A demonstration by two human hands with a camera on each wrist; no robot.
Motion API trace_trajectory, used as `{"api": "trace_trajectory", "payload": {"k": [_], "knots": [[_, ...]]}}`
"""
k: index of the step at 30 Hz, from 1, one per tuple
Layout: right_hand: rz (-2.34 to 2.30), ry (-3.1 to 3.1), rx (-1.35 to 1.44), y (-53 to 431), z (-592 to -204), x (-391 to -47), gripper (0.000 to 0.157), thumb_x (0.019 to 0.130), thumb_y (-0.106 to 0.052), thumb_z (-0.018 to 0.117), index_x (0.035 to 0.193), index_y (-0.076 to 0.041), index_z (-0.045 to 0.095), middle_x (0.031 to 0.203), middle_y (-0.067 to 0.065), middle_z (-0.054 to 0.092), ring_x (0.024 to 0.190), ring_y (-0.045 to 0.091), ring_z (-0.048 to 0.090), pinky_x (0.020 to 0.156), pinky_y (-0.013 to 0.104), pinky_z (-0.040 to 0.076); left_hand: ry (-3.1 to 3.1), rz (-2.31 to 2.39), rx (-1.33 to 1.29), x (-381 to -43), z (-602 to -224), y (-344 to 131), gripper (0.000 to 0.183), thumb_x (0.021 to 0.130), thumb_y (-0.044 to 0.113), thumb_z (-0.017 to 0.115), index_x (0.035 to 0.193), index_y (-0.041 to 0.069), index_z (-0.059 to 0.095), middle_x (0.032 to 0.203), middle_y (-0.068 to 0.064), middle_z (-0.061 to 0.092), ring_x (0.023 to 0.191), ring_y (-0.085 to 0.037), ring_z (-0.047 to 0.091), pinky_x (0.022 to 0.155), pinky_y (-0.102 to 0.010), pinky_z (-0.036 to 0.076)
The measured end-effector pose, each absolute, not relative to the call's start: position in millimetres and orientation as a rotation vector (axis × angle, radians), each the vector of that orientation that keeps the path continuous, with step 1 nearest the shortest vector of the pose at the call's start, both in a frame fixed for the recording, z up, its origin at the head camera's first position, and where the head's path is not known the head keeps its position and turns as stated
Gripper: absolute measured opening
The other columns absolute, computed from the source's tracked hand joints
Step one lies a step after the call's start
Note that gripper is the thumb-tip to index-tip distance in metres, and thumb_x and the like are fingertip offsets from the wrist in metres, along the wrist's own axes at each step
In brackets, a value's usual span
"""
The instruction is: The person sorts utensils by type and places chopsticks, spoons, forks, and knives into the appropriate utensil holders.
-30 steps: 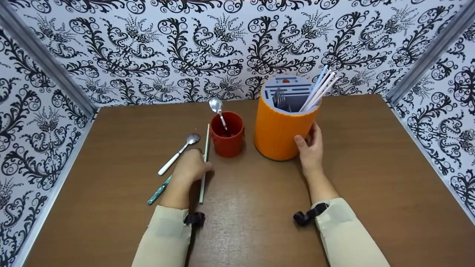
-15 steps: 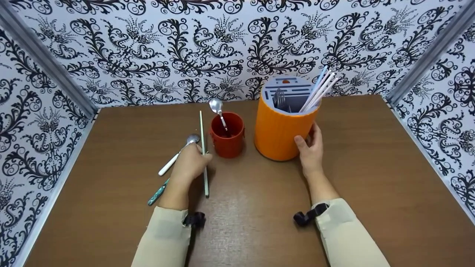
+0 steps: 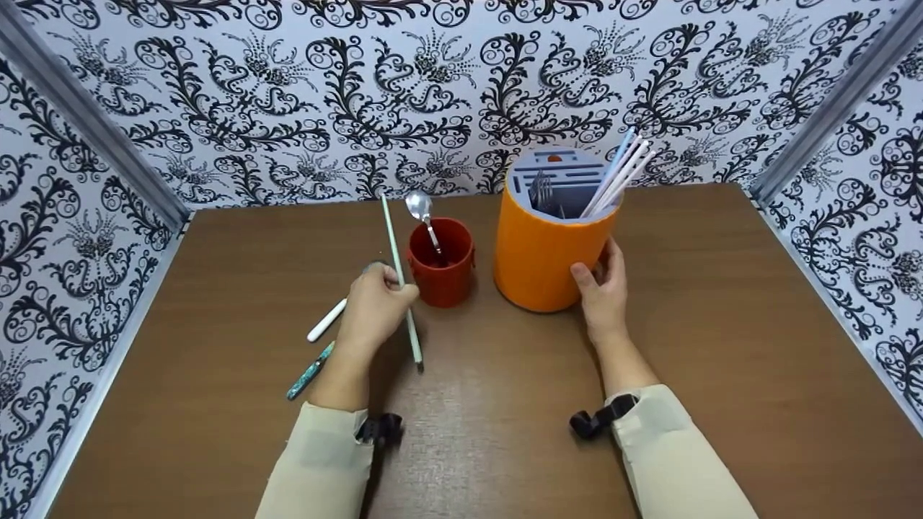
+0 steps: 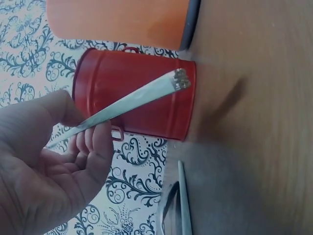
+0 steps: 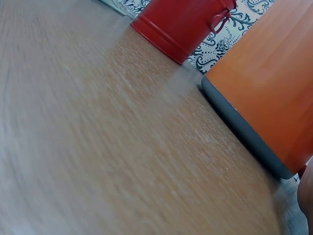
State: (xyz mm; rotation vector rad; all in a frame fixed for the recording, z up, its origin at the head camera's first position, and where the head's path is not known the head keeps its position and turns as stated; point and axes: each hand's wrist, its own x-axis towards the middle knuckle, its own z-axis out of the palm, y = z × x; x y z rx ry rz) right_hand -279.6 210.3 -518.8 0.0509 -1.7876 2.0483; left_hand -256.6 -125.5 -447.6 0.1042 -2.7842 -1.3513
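Observation:
A pale green chopstick slants through the air, pinched between the thumb and fingers of my left hand. Its decorated end stands out sharply in the left wrist view, with a red cup behind it. In the head view that red cup is just right of the hand and bears a metal spoon, bowl up. My right hand rests against the lower right side of an orange utensil holder, thumb on its front; some fingertips are hidden. Forks and several pale sticks stand in the holder.
On the wooden table, a white handle shows partly beneath my left hand, and a teal patterned handle lies nearer. Patterned panels close off the back and sides.
My left hand has lifted the chopstick and turned it, its far end swinging left and its near end right. The right hand and holder stay put.

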Motion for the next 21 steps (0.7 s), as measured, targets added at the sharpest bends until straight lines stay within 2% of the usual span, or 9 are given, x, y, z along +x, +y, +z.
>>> {"api": "trace_trajectory", "payload": {"k": [6,14,21], "knots": [[2.047,-1.803,0.031,210,-517,-278,0.117,0.071,-0.069,0.083,0.161,-0.012,0.034,0.162,0.009,0.041,0.143,0.023,0.042,0.128,0.045,0.029,-2.68,-1.432,0.121,-250,-436,-116,0.014,0.089,0.019,0.065,0.095,0.01,0.055,0.088,-0.005,0.058,0.08,-0.02,0.054,0.07,-0.031,0.046],[2.034,-1.868,0.002,209,-520,-276,0.108,0.078,-0.068,0.078,0.162,-0.017,0.032,0.164,0.004,0.038,0.148,0.028,0.038,0.129,0.046,0.029,-2.5,-1.517,0.063,-242,-419,-96,0.014,0.086,0.011,0.067,0.098,0.009,0.06,0.089,-0.004,0.065,0.083,-0.018,0.059,0.073,-0.029,0.05],[2.044,-1.835,0.045,213,-520,-280,0.107,0.081,-0.063,0.079,0.161,-0.012,0.032,0.162,0.007,0.04,0.144,0.025,0.042,0.128,0.046,0.03,-2.398,-1.598,-0.055,-243,-388,-69,0.015,0.087,0.007,0.068,0.1,0.008,0.062,0.089,-0.003,0.067,0.082,-0.017,0.062,0.074,-0.029,0.054]]}}
